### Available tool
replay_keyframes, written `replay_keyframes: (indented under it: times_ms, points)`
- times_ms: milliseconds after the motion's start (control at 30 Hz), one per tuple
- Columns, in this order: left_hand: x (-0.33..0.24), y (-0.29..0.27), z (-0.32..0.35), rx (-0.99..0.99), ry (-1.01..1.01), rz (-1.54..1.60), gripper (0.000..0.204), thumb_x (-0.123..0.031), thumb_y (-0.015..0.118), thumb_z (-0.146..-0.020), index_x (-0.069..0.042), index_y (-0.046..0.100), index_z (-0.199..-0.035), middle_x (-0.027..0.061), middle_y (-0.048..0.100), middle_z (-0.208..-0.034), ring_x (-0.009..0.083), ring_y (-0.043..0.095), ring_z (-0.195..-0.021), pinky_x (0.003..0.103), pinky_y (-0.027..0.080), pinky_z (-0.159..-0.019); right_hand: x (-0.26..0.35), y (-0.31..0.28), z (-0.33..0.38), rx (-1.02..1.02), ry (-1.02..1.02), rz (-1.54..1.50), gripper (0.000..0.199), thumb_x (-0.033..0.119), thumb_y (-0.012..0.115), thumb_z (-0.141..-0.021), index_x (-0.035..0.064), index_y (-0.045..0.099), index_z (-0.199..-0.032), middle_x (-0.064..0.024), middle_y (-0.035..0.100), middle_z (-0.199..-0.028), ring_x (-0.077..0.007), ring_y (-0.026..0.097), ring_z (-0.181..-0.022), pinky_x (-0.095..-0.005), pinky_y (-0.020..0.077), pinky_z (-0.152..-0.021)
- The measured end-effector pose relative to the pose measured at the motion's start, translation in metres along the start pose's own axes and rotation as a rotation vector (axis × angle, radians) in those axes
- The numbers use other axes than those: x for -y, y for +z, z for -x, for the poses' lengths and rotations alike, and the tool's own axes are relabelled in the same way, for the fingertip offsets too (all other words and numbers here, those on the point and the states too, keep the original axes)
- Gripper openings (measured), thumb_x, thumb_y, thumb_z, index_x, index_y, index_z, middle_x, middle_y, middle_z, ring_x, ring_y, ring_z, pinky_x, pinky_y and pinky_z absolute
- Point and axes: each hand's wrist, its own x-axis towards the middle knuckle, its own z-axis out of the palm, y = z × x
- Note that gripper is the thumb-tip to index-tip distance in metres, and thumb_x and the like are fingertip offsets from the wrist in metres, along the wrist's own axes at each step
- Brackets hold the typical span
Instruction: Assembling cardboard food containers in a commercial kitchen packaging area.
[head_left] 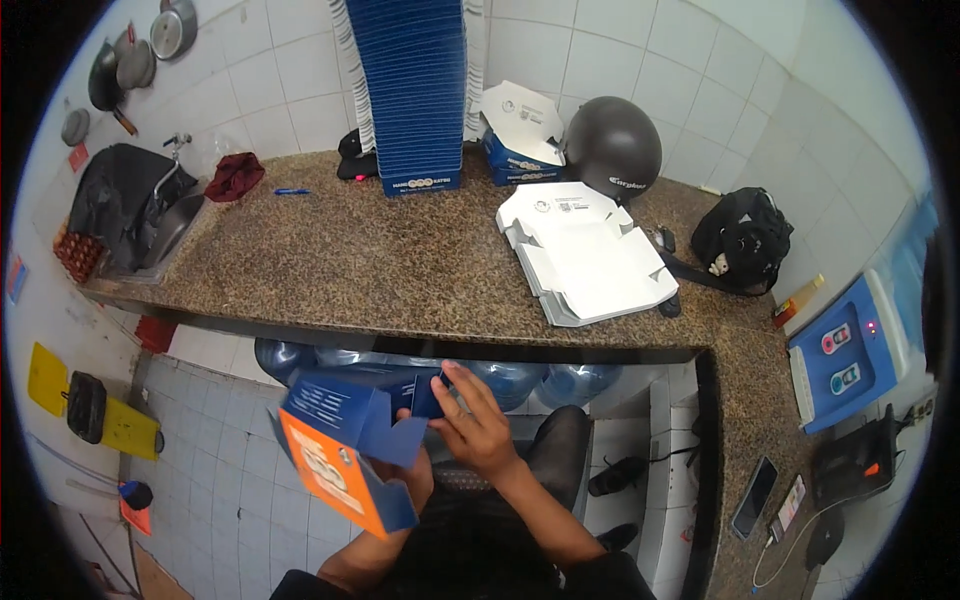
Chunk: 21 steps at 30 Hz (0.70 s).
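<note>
A blue and orange cardboard box [345,425], partly folded, is held tilted in front of me, below the counter's front edge. My left hand [418,478] grips it from the right side, partly hidden behind a blue flap. At the box's upper right corner, my right hand [478,425] has its thumb and fingers on a raised dark blue flap. On the counter beyond lies a stack of flat white cardboard blanks [600,255]. Behind them stands a tall stack of blue box blanks [415,100].
The speckled stone counter [320,240] bends toward me on the right. It bears a black helmet [612,148], a black backpack [742,240], a blue water dispenser [845,350] and a phone [755,497]. Large water bottles [505,382] stand underneath. A yellow bin [130,420] stands left.
</note>
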Motion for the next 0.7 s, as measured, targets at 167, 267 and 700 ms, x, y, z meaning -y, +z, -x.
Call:
replay_keyframes:
  times_ms: [167, 267, 700]
  points:
    - [0.005, 0.009, -0.007, -0.036, -0.509, 0.4, 0.022, -0.007, 0.051, -0.094, 0.003, 0.052, -0.113, 0.0122, 0.054, -0.115, 0.0215, 0.054, -0.107, 0.032, 0.044, -0.093, 0.0, -0.01, -0.002, 0.024, 0.018, -0.088, 0.042, 0.011, 0.072, -0.076, 0.0041, 0.064, -0.116, -0.0224, 0.051, -0.13, -0.0377, 0.052, -0.117, -0.0433, 0.0424, -0.098]
    - [-0.002, 0.0, -0.027, -0.071, -0.579, 0.549, 0.023, -0.016, 0.05, -0.096, 0.001, 0.053, -0.112, 0.0111, 0.055, -0.114, 0.0196, 0.055, -0.105, 0.031, 0.045, -0.089, 0.002, -0.012, 0.0, 0.149, -0.058, -0.253, 0.041, 0.01, 0.072, -0.075, 0.0051, 0.065, -0.115, -0.0234, 0.049, -0.132, -0.039, 0.051, -0.118, -0.0443, 0.041, -0.099]
    - [0.022, -0.046, 0.021, 0.467, 0.433, -0.885, 0.022, -0.01, 0.049, -0.095, 0.006, 0.054, -0.109, 0.0132, 0.059, -0.105, 0.0199, 0.057, -0.094, 0.03, 0.046, -0.08, 0.02, -0.003, 0.028, -0.177, 0.331, -0.494, 0.026, 0.012, 0.05, -0.092, -0.0026, 0.058, -0.111, -0.0184, 0.054, -0.106, -0.0282, 0.058, -0.089, -0.0333, 0.047, -0.075]
